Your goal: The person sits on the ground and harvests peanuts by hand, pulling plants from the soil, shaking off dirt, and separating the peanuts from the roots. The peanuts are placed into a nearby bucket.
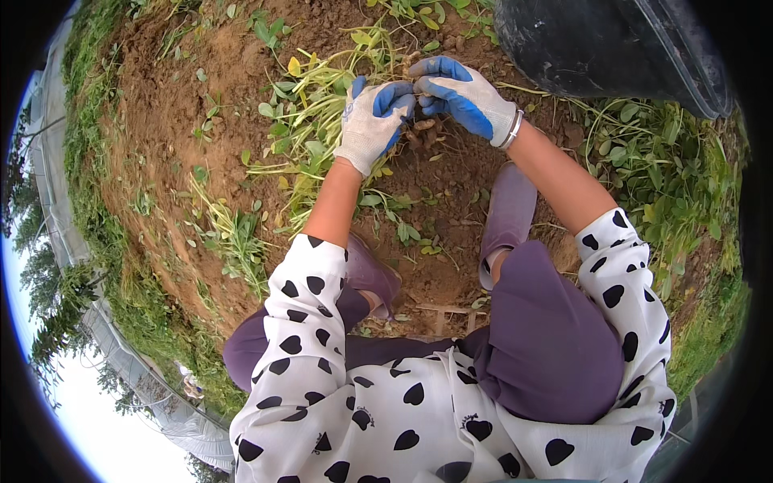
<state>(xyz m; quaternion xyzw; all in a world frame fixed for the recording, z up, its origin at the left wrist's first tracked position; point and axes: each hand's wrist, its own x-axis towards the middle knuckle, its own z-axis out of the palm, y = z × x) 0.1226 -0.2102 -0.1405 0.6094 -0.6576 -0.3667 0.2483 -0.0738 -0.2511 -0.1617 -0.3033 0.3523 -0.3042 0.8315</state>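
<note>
Both hands wear white knit gloves with blue-coated palms and fingers. My left hand (374, 121) is curled at the root end of a bunch of peanut plants (317, 99), whose pale stems and leaves fan out to its left. Close beside it, my right hand (471, 99) has its fingers bent around peanut pods at the roots, nearly touching the left fingertips. More soil-covered peanut pods (426, 127) hang just below the two hands, over the brown soil (441, 175). The gloves partly hide the roots and the gripped pods.
A black plastic bucket (580, 48) lies tilted at the upper right. Leafy plants (652, 163) are heaped below it. Another small bunch of plants (235, 235) rests on the soil at left. My purple shoes (510, 205) flank the work spot. A distant person (190, 383) appears at lower left.
</note>
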